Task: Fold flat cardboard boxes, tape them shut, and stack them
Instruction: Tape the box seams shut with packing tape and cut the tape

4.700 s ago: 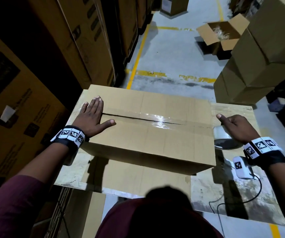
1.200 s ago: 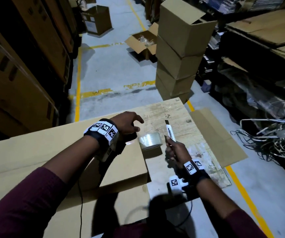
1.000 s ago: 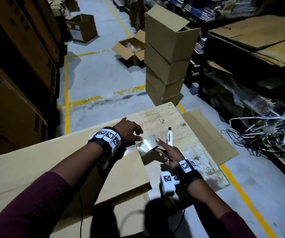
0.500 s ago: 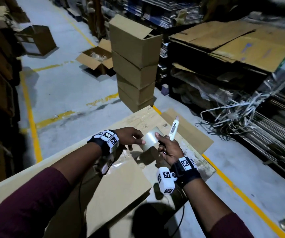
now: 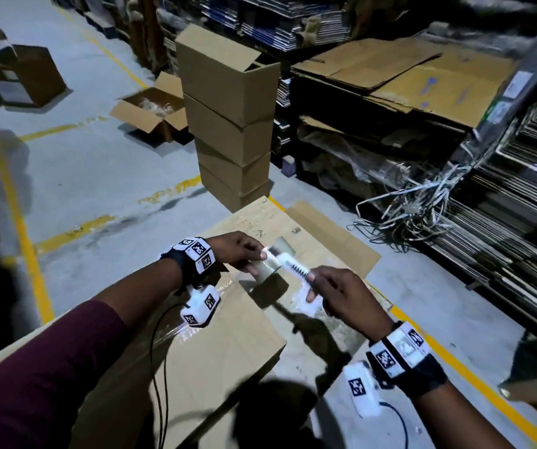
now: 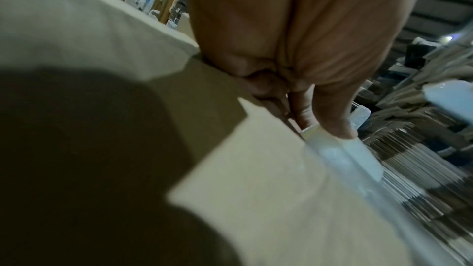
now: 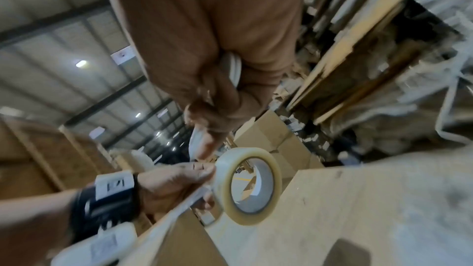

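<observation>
A cardboard box (image 5: pixel 215 358) lies flat-topped on the work table (image 5: pixel 335 345), its long axis running from the lower left toward the upper right, its right corner ending short of the table's right edge. Bare table shows to its right, open floor beyond. Above that corner, the left hand (image 5: pixel 239 251) pinches a roll of clear tape (image 5: pixel 273 265) between thumb and curled fingers, the roll standing on edge. The right hand (image 5: pixel 341 296) has its fingers curled around a white box cutter (image 5: pixel 296 273), whose tip points up and left, touching the roll. A stack of boxes (image 5: pixel 228 124) stands on the floor beyond the table.
</observation>
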